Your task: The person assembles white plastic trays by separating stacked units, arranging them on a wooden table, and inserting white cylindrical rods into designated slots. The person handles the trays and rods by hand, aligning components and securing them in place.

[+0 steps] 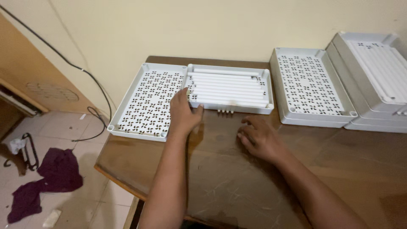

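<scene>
The table (237, 186), brown and glossy, lies nearest, and the right hand (259, 138) rests on it, fingers loosely curled, holding nothing. Farther off, the left hand (183, 112) lies open across the near corner where two white trays meet: the perforated tray (148, 99) on the left, the tube tray (231, 88) (filled with white rods) touching it. More stacked trays (311, 85) sit far right.
</scene>
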